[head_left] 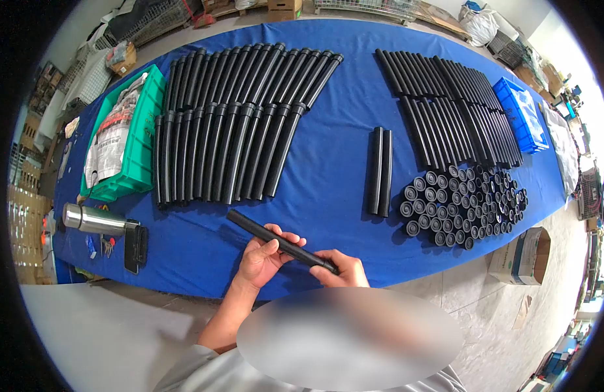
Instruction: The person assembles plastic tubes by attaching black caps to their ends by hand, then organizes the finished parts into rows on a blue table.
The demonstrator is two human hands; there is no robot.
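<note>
A black tube [282, 243] is held at a slant over the front edge of the blue-covered table. Around its middle my left hand [263, 257] is closed, thumb on top. My right hand [340, 266] grips the tube's near right end, where a cap seems to sit, partly hidden by the fingers. Two loose black tubes [380, 171] lie side by side to the right of my hands. Round black caps [439, 209] stand grouped farther right. Capped black tubes [223, 150] lie in two rows at the left, and plain black tubes [446, 111] in rows at the back right.
A green crate [145, 137] holding newspaper stands at the left, with a steel flask [93, 218] and a black phone-like object [136, 247] nearer me. At the right end is a blue basket [519, 117]. A cardboard box [521, 257] sits on the floor.
</note>
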